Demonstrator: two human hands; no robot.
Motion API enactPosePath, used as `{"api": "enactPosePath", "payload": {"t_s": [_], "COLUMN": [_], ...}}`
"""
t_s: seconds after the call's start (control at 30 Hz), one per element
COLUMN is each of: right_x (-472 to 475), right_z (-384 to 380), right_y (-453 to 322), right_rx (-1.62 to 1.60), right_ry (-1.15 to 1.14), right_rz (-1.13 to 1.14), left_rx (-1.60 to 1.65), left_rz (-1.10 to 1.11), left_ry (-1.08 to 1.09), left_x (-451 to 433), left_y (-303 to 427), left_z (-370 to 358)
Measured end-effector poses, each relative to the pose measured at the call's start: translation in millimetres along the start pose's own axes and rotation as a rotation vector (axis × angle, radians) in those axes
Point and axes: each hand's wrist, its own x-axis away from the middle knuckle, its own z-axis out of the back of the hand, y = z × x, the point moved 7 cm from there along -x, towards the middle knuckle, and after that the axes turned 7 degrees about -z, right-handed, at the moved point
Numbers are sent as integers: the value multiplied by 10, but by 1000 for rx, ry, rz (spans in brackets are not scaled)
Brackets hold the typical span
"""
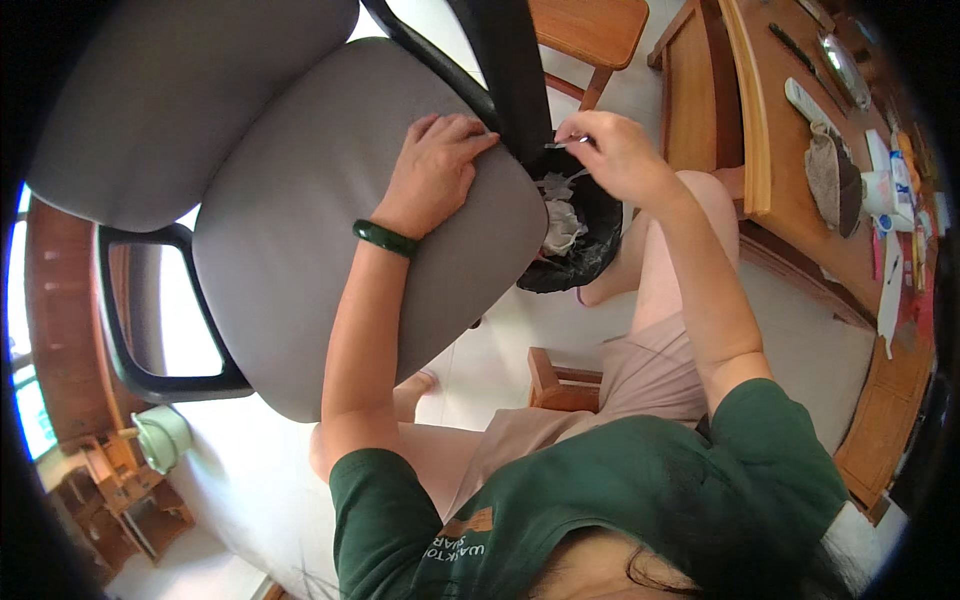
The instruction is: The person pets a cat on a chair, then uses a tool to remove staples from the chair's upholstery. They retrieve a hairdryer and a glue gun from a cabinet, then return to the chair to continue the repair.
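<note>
An office chair with a grey upholstered seat [300,225] is tipped in front of me, its backrest [187,90] at the upper left. My left hand [442,161] lies on this seat near its edge, fingers bent, and holds nothing that I can see. Beside the black armrest [506,67], my right hand [619,154] pinches a small, thin, shiny tool [574,140] between thumb and fingers. Its exact kind is too small to tell. Below the right hand stands a waste bin with a black liner [596,259], holding crumpled white tissue [561,227].
A wooden stool [592,30] stands beyond the armrest. On the right, a wooden desk [780,127] carries a remote control [810,101], a cloth [823,172] and several small items. A wooden stool or seat edge [562,382] shows near my legs. A pale green bucket [161,439] is at lower left.
</note>
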Motion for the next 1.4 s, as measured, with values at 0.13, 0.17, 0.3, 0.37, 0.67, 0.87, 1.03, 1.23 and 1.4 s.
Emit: {"api": "enactPosePath", "payload": {"t_s": [0.13, 0.17, 0.3, 0.37, 0.67, 0.87, 1.03, 1.23, 1.4], "right_x": [-49, -60, -210, -249, -621, -687, -649, -660, -647], "right_z": [52, -16, -254, -294, -223, -213, -224, -300, -286], "right_y": [-29, -65, 7, 77, 125, 172, 144, 184, 189], "right_rx": [-248, -261, -211, -239, -208, -136, -176, -301, -310], "right_ry": [158, 191, 237, 197, 147, 128, 211, 153, 131], "right_rz": [6, 22, 1, 56, 149, 79, 163, 163, 153], "left_rx": [8, 4, 9, -2, -22, -23, -48, -103, -92], "left_rz": [-25, -33, -51, -29, 69, 83, 172, 85, 106], "left_ry": [-50, -41, -11, -23, -46, -5, -69, -7, -119], "left_x": [5, 13, 25, 8, -133, -187, -170, -201, -215], "left_y": [133, 149, 157, 124, -81, -127, -149, -80, -109], "left_z": [-57, -48, -47, -81, -101, -43, -91, -84, -138]}}
